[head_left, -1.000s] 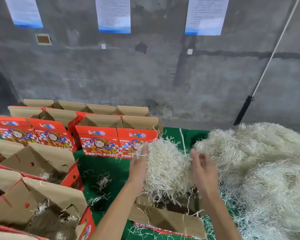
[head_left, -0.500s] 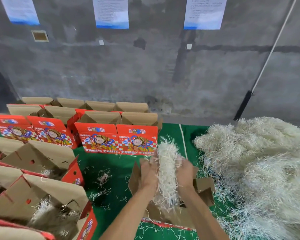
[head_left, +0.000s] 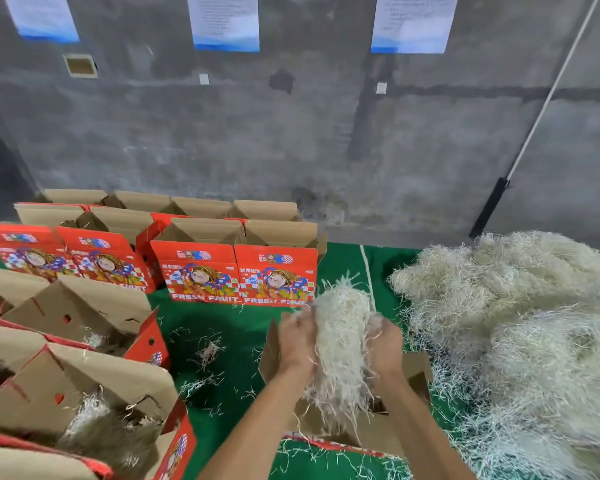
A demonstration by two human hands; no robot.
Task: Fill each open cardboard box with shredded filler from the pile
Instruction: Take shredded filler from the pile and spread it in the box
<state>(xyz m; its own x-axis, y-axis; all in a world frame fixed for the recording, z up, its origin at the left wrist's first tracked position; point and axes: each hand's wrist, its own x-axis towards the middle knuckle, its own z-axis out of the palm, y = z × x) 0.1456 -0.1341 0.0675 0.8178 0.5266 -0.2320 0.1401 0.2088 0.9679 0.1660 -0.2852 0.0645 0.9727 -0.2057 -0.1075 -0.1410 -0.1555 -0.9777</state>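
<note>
Green table covering (head_left: 243,327) against a grey concrete wall (head_left: 291,140) with three posted sheets, text unreadable. Red boxes (head_left: 232,275) read "FRESH FRUIT". Left hand (head_left: 297,344) and right hand (head_left: 383,344) clasp a filler bundle (head_left: 340,327) above an open box (head_left: 329,424), the pile (head_left: 510,306) just right.

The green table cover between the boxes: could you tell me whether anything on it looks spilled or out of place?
Yes. Loose strands of shredded filler lie scattered on the green cover, between the filled boxes on the left and the open box under both hands. They sit outside any box and apart from the main pile.
</note>
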